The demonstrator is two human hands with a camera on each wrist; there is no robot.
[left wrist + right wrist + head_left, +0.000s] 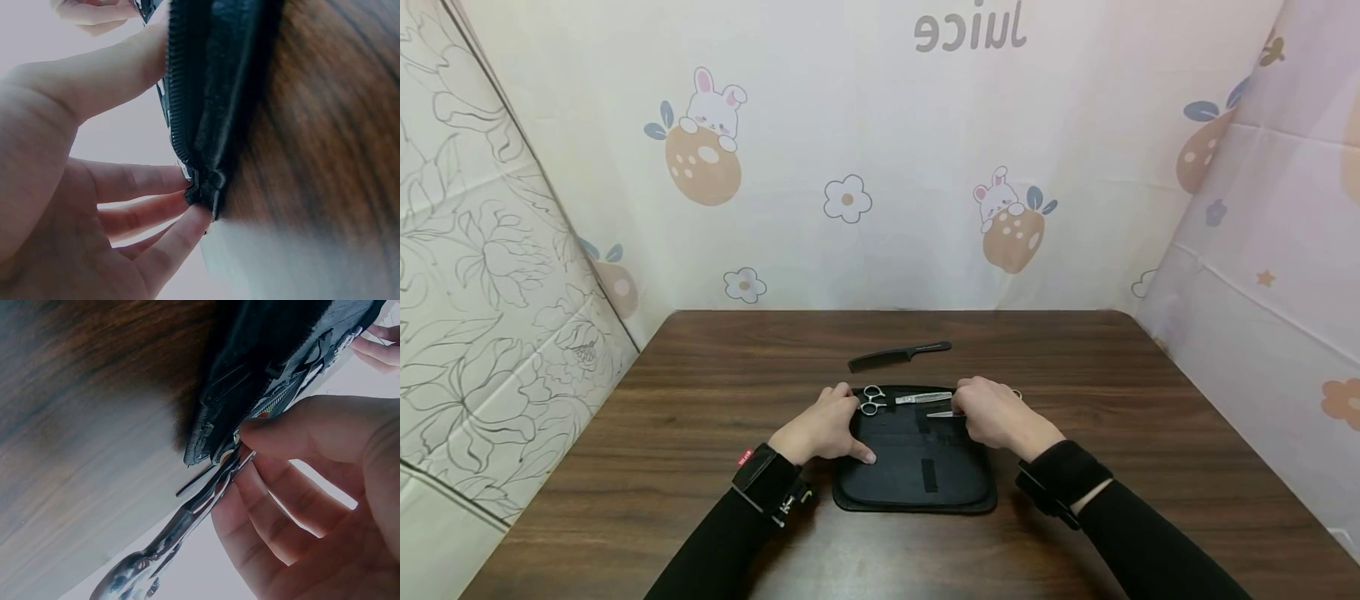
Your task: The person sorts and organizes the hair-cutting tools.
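A black zip case (pixel 887 479) lies on the wooden table. In its upper part is a pair of thinning scissors (pixel 923 398), ring handles at the left and toothed blade toward the right. My right hand (pixel 996 414) pinches another pair of scissors (pixel 187 515) at the case's upper right; the blades point left over the case and the finger rings stick out beyond the hand. My left hand (pixel 827 423) rests at the case's left side, thumb spread over the inner face. In the left wrist view its fingertips touch the zip edge (pixel 178 106) near a corner.
Behind the case lies a black comb (pixel 895 357), its handle to the right. The wooden table (pixel 715 375) reaches back to a printed curtain (pixel 850 125). A small black strap (pixel 929 475) sits on the case's lower inner face.
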